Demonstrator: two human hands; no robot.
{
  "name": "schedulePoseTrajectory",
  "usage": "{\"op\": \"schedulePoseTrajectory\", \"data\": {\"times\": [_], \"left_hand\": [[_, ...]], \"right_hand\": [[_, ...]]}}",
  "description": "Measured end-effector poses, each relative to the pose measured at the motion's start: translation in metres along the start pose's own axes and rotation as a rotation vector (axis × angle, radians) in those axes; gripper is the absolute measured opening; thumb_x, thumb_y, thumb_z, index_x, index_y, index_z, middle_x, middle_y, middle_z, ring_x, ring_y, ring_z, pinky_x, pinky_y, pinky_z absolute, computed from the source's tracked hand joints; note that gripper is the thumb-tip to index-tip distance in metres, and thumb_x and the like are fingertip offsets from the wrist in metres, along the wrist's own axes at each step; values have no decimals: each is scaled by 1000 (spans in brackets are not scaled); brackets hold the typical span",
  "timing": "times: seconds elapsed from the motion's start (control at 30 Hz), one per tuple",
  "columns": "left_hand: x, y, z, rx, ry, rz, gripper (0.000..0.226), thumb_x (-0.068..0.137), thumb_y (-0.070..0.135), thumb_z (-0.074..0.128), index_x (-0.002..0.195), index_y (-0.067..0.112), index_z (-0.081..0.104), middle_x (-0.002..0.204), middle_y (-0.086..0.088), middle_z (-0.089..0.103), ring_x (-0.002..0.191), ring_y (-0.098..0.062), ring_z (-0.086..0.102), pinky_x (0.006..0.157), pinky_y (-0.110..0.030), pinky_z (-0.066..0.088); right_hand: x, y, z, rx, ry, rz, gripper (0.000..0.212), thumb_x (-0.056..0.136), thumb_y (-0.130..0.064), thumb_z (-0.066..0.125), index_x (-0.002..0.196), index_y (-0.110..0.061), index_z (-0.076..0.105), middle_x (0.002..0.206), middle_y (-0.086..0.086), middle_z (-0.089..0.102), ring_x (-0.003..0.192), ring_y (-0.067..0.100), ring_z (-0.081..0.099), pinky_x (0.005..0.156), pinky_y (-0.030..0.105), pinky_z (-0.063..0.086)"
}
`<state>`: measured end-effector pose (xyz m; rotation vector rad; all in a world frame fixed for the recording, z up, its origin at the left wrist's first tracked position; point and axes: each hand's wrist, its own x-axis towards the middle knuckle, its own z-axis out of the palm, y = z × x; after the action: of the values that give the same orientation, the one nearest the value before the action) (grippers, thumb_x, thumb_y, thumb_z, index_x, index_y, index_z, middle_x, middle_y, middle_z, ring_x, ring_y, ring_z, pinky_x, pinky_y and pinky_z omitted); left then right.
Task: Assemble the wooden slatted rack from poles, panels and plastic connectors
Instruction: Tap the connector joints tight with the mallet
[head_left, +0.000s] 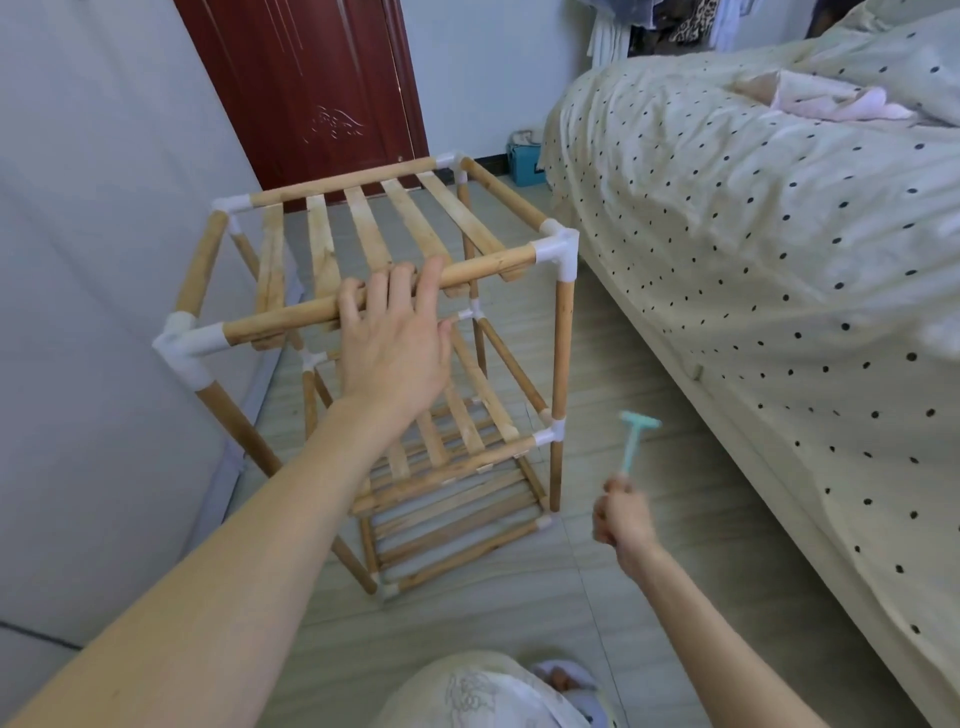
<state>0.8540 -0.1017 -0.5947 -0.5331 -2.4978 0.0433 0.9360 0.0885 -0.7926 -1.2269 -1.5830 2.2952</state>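
The wooden slatted rack stands upright on the floor with three slatted tiers joined by white plastic connectors at the corners. My left hand lies over the near top pole, its fingers curled over that pole. My right hand is lower right, beside the rack, and grips the handle of a small teal plastic hammer whose head points up. The hammer is apart from the rack, near the middle tier's front corner.
A bed with a dotted cover fills the right side, close to the rack. A white wall panel is at the left and a dark red door behind. A teal box sits by the bed's far end. My knee is at the bottom.
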Motion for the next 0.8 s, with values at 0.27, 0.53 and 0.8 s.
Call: {"op": "schedulePoseTrajectory", "data": {"times": [0.27,0.53,0.8], "left_hand": [[2,-1,5,26,27,-10,53,89,30,47,137,16,33,121,-12,49,110,-31,43,99,-46,26],[2,1,5,28,33,-12,54,88,30,48,137,16,33,120,-12,48,108,-32,43,99,-48,26],[-1,1,4,35,33,-7,55,88,30,49,139,16,32,120,-12,48,108,-31,43,99,-46,25]], "right_hand": [[-8,11,8,178,22,4,34,99,-6,20,70,-18,31,51,0,28,41,11,24,31,12,17],[-1,8,1,222,79,53,35,100,-7,21,70,-20,32,51,-1,27,23,3,24,28,11,17],[8,11,-9,103,-20,69,32,101,-11,21,73,-18,35,51,-1,27,24,4,22,30,9,15]]}}
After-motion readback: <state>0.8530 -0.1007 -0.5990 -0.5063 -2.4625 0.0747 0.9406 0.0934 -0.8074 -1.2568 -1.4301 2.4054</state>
